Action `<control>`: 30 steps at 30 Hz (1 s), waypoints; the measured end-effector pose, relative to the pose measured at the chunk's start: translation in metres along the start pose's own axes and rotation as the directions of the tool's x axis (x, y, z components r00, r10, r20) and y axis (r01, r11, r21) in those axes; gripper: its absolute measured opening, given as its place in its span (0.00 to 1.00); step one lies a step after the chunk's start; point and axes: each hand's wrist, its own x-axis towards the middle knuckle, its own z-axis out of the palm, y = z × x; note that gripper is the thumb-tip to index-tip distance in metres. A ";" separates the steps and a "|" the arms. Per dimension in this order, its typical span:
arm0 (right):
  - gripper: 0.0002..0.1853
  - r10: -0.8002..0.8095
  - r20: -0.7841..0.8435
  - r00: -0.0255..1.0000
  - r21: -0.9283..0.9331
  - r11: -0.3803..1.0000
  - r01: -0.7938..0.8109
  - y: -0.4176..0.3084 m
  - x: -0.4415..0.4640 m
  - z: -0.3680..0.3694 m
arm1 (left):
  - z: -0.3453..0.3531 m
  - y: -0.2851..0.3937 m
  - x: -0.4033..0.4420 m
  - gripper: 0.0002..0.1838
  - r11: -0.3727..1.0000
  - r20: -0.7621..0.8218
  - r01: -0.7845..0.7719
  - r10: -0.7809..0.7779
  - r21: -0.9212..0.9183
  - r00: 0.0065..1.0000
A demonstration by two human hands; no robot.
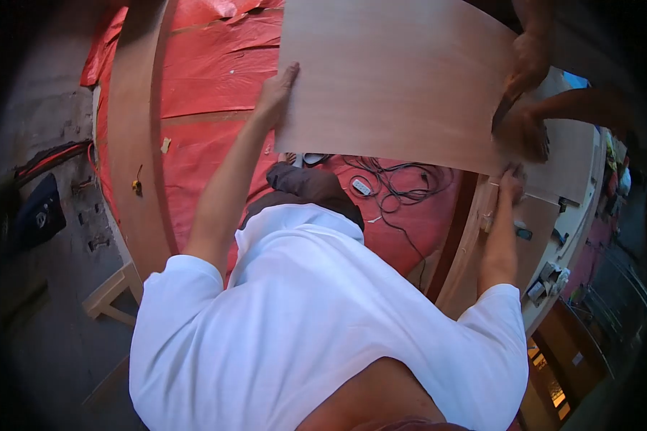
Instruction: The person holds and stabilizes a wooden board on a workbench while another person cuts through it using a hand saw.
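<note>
A broad, pale plywood sheet stretches out in front of me. My left hand is closed on its left edge, with the fingers partly hidden. At the sheet's lower right corner, my right hand grips the edge above the wooden bench. Close to it, another person's hand presses on the sheet. That person's other hand holds a dark, thin blade-like tool against the sheet; its exact kind is unclear.
Black cables and a white power strip lie on the red floor sheeting. A long board with a yellow tape measure runs along the left. A dark bag sits beyond it. Small tools lie at right.
</note>
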 end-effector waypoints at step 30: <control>0.30 -0.124 -0.068 0.990 -0.056 0.991 0.120 0.000 -0.005 -0.001 | -0.003 0.000 0.003 0.32 1.000 0.010 0.014 -0.014 -0.026 1.000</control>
